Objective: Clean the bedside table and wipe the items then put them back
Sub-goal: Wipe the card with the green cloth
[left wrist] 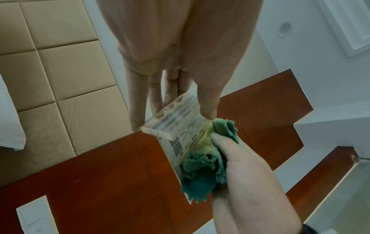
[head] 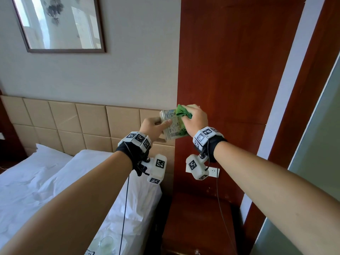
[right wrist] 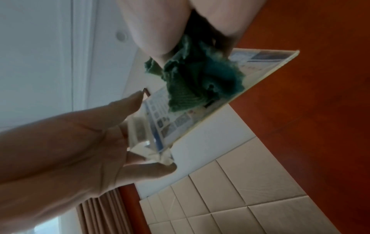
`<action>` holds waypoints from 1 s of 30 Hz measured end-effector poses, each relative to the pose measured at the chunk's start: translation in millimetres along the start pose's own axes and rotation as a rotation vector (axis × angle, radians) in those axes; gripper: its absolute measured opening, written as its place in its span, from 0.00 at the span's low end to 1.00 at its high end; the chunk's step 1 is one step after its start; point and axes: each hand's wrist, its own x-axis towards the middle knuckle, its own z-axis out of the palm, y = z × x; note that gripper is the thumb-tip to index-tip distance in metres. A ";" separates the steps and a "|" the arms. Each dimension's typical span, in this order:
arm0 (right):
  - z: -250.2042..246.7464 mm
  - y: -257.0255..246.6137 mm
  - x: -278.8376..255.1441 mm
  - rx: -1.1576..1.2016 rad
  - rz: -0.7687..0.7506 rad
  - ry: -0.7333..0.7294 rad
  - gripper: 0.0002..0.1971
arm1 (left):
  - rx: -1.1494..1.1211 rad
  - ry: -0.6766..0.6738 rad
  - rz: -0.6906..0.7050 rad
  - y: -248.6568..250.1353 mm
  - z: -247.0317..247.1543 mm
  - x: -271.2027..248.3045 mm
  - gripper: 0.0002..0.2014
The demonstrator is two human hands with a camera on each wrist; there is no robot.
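A clear acrylic sign stand (head: 172, 127) with a printed card inside is held up in front of the wall, above the bedside table (head: 198, 218). My left hand (head: 158, 126) pinches its base end, thumb on the front and fingers behind. My right hand (head: 193, 115) grips a bunched green cloth (head: 183, 111) and presses it on the stand's upper face. The left wrist view shows the stand (left wrist: 180, 126) between my left fingers (left wrist: 138, 101), with the cloth (left wrist: 202, 166) on it. The right wrist view shows the cloth (right wrist: 200, 79) lying on the stand's printed face (right wrist: 266, 63).
The dark wooden bedside table stands low between the bed (head: 55, 181) and the wall panel (head: 230, 70). A clear glass (head: 106, 243) lies on the bed's near edge. A white wall socket (head: 213, 172) sits above the table. A padded headboard (head: 82, 126) runs behind the pillows.
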 end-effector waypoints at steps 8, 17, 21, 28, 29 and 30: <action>12.3 -10.3 -16.7 0.225 0.043 -0.284 0.18 | -0.105 0.100 -0.007 -17.0 2.5 5.1 0.15; 2.8 2.7 -4.0 0.010 -0.065 -0.112 0.17 | -0.027 0.024 0.006 -15.0 5.2 11.7 0.15; -1.6 13.3 3.2 -0.078 0.016 0.025 0.17 | -0.027 -0.016 -0.015 -15.0 4.2 15.6 0.14; -6.5 41.6 8.9 -0.229 0.256 0.072 0.18 | -0.058 0.008 -0.084 -27.7 -10.1 21.4 0.17; -5.4 44.4 9.3 -0.228 0.291 0.082 0.17 | -0.078 0.012 -0.109 -29.4 -13.4 22.5 0.17; -3.6 45.9 9.5 -0.207 0.324 0.075 0.16 | -0.098 0.015 -0.130 -31.9 -16.7 24.6 0.17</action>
